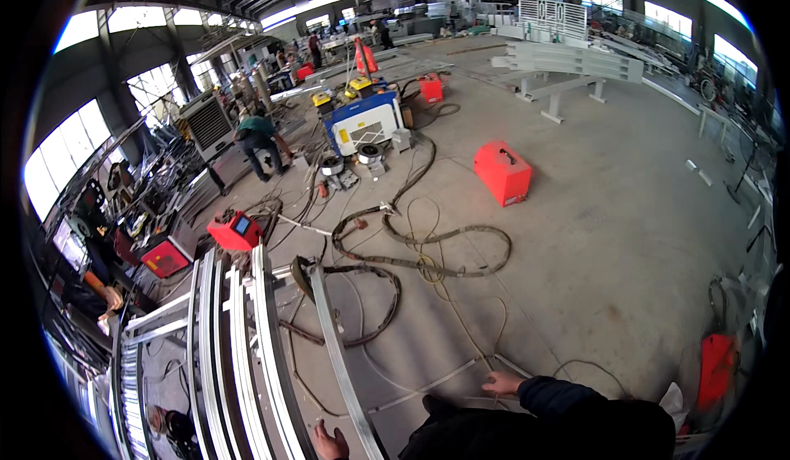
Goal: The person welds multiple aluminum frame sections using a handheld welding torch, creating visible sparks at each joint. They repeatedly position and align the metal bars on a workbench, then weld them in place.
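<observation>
At the lower edge my left hand is open, fingers apart, with nothing seen in it. It is between a row of long silvery metal tubes and a single metal bar. My right hand, in a dark sleeve, reaches leftward with its fingers stretched out and nothing visible in them. A thin yellowish cable runs down the floor to a pale strip close by that hand.
Thick hoses loop over the concrete floor. Red box-shaped machines stand around, with a blue-and-white machine farther off. A person bends at the left; a co-worker's hand shows nearer. White beams lie on stands at far right.
</observation>
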`<control>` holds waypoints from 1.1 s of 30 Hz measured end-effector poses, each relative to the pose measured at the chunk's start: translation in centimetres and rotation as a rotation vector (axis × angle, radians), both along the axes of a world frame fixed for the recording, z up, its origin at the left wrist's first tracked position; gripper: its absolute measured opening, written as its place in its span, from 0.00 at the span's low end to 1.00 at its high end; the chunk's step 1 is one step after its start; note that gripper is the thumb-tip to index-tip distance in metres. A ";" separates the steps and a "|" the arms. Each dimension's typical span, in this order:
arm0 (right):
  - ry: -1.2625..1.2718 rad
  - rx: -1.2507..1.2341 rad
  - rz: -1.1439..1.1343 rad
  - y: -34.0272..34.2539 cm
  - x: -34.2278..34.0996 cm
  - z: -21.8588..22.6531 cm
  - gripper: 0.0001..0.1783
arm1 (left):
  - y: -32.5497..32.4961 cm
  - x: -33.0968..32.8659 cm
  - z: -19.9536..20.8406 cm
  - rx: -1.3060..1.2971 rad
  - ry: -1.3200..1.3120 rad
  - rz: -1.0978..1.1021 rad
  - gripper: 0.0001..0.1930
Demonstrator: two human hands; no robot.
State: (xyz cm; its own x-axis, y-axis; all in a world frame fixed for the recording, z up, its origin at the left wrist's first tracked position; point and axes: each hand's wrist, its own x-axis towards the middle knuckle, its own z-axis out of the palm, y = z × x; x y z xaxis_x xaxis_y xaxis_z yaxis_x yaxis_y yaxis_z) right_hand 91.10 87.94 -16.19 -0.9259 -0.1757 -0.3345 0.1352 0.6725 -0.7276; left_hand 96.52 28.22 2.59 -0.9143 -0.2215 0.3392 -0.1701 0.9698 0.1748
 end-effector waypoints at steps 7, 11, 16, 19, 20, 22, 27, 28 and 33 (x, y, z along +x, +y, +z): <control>-0.317 0.335 -0.878 17.1 -0.4 -0.4 0.17 | -9.9 -24.7 -0.4 0.269 -0.471 0.283 0.45; -0.478 0.216 -0.363 11.7 -6.1 0.3 0.15 | -15.0 -28.9 -0.7 0.236 -0.548 0.523 0.48; -0.659 0.154 -0.056 6.0 -14.8 1.2 0.24 | -8.7 -32.9 3.3 0.250 -0.602 0.603 0.40; -0.576 0.125 0.462 8.6 -27.7 -3.1 0.23 | -8.2 -34.5 1.5 0.237 -0.563 0.624 0.37; -0.905 0.076 0.179 4.5 -33.9 -0.3 0.24 | -9.1 -33.9 3.6 0.165 -0.553 0.684 0.36; -0.622 0.348 0.165 8.4 -44.6 -0.3 0.25 | -8.0 -37.5 1.5 0.162 -0.578 0.670 0.32; -0.070 0.393 -0.131 4.9 -73.5 7.9 0.22 | -11.3 -41.4 2.7 0.137 -0.812 0.717 0.27; 0.060 0.447 -0.095 3.4 -77.9 9.7 0.21 | -11.4 -41.3 2.4 0.091 -0.822 0.720 0.26; -0.002 0.257 -0.009 -8.6 -91.5 13.4 0.23 | -11.4 -43.0 2.8 0.196 -0.830 0.778 0.28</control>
